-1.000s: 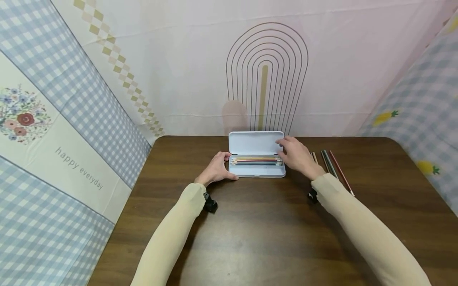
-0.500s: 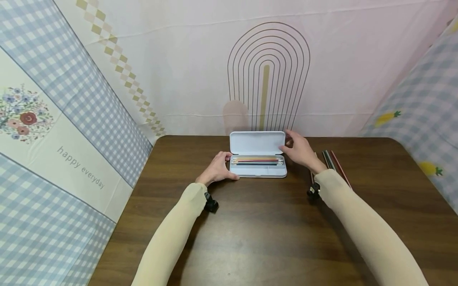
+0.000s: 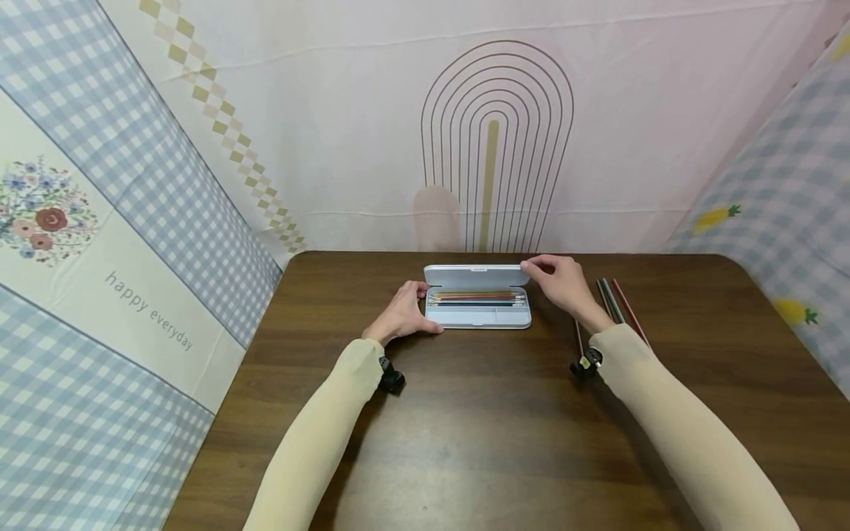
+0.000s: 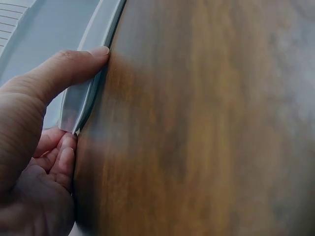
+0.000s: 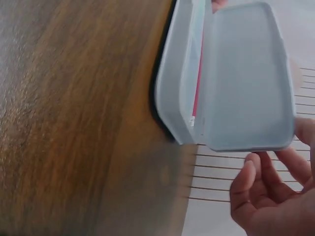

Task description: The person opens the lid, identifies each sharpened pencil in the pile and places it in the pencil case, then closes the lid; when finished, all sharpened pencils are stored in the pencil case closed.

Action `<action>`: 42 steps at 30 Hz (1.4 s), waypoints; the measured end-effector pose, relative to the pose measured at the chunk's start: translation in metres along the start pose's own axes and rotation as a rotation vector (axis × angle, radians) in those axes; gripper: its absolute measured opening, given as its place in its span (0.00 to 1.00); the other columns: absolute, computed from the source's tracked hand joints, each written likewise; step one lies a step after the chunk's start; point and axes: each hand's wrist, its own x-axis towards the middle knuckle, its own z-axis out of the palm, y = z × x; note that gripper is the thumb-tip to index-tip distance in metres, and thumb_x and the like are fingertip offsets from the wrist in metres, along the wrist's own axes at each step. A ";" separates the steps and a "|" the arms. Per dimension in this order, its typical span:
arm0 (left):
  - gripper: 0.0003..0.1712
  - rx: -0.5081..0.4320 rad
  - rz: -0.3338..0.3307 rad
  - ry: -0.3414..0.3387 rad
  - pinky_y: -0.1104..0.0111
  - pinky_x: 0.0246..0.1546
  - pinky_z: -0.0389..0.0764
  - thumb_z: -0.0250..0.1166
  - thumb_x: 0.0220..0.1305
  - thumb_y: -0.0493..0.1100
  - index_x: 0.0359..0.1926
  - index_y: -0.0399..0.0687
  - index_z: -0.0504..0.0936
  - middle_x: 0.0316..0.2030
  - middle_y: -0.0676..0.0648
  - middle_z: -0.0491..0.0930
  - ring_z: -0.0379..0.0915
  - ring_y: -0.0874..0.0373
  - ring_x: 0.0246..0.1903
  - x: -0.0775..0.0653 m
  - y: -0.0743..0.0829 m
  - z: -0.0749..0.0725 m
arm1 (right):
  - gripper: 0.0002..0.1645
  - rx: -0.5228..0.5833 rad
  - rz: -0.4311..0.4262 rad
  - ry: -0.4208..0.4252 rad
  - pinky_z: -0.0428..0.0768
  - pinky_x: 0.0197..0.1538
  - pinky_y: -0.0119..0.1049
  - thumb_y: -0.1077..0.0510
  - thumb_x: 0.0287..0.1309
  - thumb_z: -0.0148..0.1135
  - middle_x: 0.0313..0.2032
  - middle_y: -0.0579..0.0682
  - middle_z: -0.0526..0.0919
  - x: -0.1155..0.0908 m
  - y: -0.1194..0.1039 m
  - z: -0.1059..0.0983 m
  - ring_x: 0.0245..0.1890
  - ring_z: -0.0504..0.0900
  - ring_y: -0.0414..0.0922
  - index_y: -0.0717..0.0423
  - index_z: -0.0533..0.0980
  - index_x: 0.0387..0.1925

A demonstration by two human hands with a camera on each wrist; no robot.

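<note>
A pale blue pencil case [image 3: 461,317] stands near the table's back edge, its lid [image 3: 458,278] tilted forward over the tray. Several coloured pencils [image 3: 474,299] lie side by side in its rear part. My left hand [image 3: 400,313] grips the case's left end. In the left wrist view, the thumb [image 4: 74,66] lies over the case's rim, with other fingers curled at its corner. My right hand [image 3: 564,286] holds the lid's right corner between thumb and fingers. In the right wrist view, the fingers meet the end of the lid [image 5: 248,78].
On the table [image 3: 465,442], right of my right hand, lie a red pencil [image 3: 631,313] and dark green pencils [image 3: 609,301]. Another pencil [image 3: 578,339] shows beside the right wrist. A printed cloth [image 3: 358,147] hangs right behind the table.
My right hand moved from in front of the lid to its right corner. The lid, upright before, has swung forward with it. The left hand stayed on the case.
</note>
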 end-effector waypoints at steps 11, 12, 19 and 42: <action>0.64 -0.097 0.000 -0.077 0.49 0.80 0.70 0.86 0.54 0.52 0.84 0.43 0.59 0.74 0.37 0.72 0.69 0.43 0.74 -0.005 -0.003 -0.018 | 0.24 -0.037 0.029 -0.222 0.78 0.51 0.38 0.47 0.72 0.71 0.58 0.61 0.87 -0.014 -0.005 -0.008 0.53 0.81 0.54 0.58 0.85 0.60; 0.63 -0.100 -0.001 -0.091 0.49 0.80 0.70 0.86 0.55 0.53 0.83 0.44 0.59 0.74 0.38 0.72 0.68 0.43 0.75 -0.005 -0.003 -0.020 | 0.25 -0.051 0.027 -0.241 0.78 0.52 0.39 0.48 0.71 0.73 0.58 0.61 0.87 -0.014 -0.005 -0.007 0.54 0.81 0.54 0.58 0.85 0.61; 0.55 -0.104 -0.021 -0.091 0.49 0.80 0.71 0.83 0.60 0.54 0.81 0.44 0.64 0.74 0.38 0.74 0.70 0.43 0.75 -0.004 -0.002 -0.027 | 0.43 -0.209 -0.098 -0.348 0.80 0.61 0.55 0.51 0.61 0.80 0.63 0.68 0.82 -0.005 -0.005 0.000 0.58 0.81 0.61 0.68 0.75 0.71; 0.52 0.003 0.010 -0.046 0.51 0.78 0.73 0.84 0.60 0.51 0.79 0.41 0.68 0.72 0.37 0.75 0.72 0.43 0.73 -0.004 0.004 -0.015 | 0.53 -0.291 -0.024 -0.417 0.73 0.76 0.67 0.51 0.60 0.82 0.76 0.72 0.72 -0.005 0.002 0.006 0.71 0.75 0.67 0.68 0.67 0.78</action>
